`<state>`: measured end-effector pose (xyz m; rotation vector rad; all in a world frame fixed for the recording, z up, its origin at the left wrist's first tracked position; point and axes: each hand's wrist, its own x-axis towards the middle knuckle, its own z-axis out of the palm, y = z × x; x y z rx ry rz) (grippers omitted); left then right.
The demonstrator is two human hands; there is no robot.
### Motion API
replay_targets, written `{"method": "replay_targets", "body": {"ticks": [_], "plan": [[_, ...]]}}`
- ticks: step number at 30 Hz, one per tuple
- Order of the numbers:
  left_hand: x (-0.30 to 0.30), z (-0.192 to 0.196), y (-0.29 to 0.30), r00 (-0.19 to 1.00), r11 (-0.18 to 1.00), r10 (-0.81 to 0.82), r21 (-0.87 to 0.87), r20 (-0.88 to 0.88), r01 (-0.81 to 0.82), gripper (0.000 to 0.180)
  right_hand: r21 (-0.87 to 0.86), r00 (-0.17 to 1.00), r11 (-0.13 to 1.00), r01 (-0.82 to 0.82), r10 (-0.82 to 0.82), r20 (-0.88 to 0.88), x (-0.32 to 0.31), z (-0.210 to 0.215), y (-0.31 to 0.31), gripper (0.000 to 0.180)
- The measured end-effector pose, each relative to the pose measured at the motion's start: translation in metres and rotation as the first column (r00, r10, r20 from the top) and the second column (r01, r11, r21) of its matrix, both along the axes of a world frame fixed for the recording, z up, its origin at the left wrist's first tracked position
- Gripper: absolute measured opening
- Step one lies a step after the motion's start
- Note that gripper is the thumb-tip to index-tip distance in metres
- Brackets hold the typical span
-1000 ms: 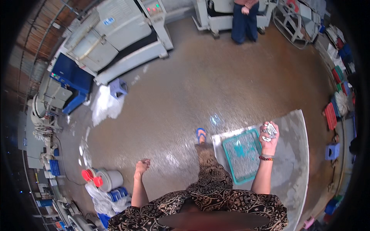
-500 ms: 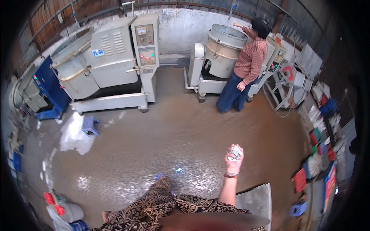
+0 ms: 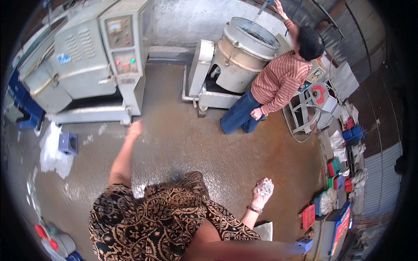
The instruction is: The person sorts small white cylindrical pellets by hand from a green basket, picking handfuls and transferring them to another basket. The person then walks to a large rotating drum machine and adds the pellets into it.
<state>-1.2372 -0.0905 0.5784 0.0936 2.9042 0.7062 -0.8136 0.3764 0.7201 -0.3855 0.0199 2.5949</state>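
Observation:
My right hand [image 3: 260, 196] is closed around a handful of small, thin silvery-white pieces [image 3: 264, 188]. Their exact kind is too small to make out. Out to the front left reaches my left hand [image 3: 136, 129], over the wet floor near the foot of the left grey machine [image 3: 87, 61]. Its fingers are smeared, and no object shows in it. Farther off, a person in a striped top [image 3: 278, 80] stands beside a round grey tub machine [image 3: 244, 50]. One of that person's arms is raised toward a blue-handled pipe [image 3: 262, 6] above the tub.
A small purple-blue stool [image 3: 68, 143] stands on the floor at left, by a white patch [image 3: 54, 152]. Buckets [image 3: 63, 244] sit at the lower left. Along the right lie a red crate [image 3: 308, 216], coloured bins and a hose [image 3: 300, 141].
My left arm has come into view, stretched forward. My view has shifted closer to the machines. The other person's raised hand is higher, by the pipe. The right hand still holds the pieces.

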Motion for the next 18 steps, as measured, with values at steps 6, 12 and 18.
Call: {"method": "replay_targets", "body": {"ticks": [6, 12, 18], "plan": [[-0.095, 0.069, 0.314, 0.858, 0.817, -0.513, 0.305, 0.000, 0.489, 0.030, -0.082, 0.990, 0.988, -0.133, 0.136, 0.034, -0.136, -0.013, 0.086, 0.020], [-0.153, -0.014, 0.347, 0.713, 0.811, -0.543, 0.054, 0.444, 0.583, 0.041, 0.007, 0.954, 0.965, -0.263, 0.259, 0.151, -0.343, 0.017, 0.176, 0.016], [-0.182, -0.122, 0.203, 0.821, 0.999, -0.034, 0.002, 0.570, 0.040, 0.030, -0.035, 0.876, 0.876, -0.480, 0.477, -0.075, -0.486, 0.054, 0.228, 0.015]]}}
